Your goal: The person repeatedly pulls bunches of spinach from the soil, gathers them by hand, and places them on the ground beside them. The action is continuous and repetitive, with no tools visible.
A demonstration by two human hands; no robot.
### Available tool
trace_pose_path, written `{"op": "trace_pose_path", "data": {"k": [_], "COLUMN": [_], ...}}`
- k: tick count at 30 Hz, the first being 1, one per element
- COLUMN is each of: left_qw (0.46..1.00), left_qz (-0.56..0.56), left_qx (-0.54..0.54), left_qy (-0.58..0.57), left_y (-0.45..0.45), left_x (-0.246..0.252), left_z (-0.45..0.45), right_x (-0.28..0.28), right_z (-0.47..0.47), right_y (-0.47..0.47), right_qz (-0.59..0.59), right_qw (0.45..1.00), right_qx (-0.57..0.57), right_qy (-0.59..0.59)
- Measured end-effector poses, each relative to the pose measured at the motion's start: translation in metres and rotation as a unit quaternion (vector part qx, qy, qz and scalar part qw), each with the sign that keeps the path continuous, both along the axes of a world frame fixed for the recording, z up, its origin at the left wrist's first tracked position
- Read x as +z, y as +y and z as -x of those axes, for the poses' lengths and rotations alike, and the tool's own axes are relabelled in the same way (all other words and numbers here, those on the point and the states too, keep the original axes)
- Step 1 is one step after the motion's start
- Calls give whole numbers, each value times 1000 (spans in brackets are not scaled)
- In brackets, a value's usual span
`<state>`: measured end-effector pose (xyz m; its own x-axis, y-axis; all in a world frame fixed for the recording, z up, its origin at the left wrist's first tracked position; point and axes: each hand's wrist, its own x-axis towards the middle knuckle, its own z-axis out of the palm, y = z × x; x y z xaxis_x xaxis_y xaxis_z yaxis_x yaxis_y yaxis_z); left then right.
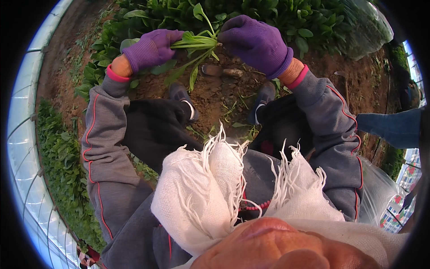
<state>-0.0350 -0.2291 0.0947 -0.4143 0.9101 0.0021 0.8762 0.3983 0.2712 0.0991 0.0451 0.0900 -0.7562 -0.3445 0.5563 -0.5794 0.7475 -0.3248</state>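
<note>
My left hand (pixel 155 47), in a purple knit glove, grips a small leafy green plant (pixel 198 43), which looks like spinach, by its leaves. The cut or root end of its stems points right, towards my right hand (pixel 253 43). That hand wears a matching glove, and its fingers are curled right beside the stem base. Its fingertips are partly hidden, so whether they pinch the plant is unclear. A few leaves hang down from the bunch, and one stalk sticks up. Beyond both hands grows a dense bed of the same dark leafy greens (pixel 161 16).
On the soil between my shoes lies a soil-covered object (pixel 221 71). A long-handled tool (pixel 345 85) lies to the right, near another person's denim-clad leg (pixel 389 127). Clear plastic sheeting (pixel 368 32) covers greens at the upper right. Greenhouse film (pixel 23 114) curves along the left.
</note>
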Motion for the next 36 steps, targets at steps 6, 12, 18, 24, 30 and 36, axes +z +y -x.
{"op": "trace_pose_path", "data": {"k": [6,12,18,24,30,36], "left_qw": [980,991,962,932,922,912], "left_qz": [-46,17,87,159,156,176], "left_qx": [90,80,78,82,73,87], "left_qy": [-174,104,247,316,347,360], "left_y": [12,40,42,43,53,56], "left_x": [-8,-10,-17,-14,-9,-7], "left_z": [-2,-12,-4,-9,-20,-18], "right_x": [-27,-25,-30,-44,-36,-59], "right_z": [6,17,26,36,35,37], "right_y": [19,-5,17,29,10,6], "right_qz": [253,411,400,432,443,550], "right_qw": [909,758,755,727,660,613], "right_qx": [-40,-18,-54,-95,-91,-65], "right_qy": [-328,-506,-516,-525,-600,-563]}}
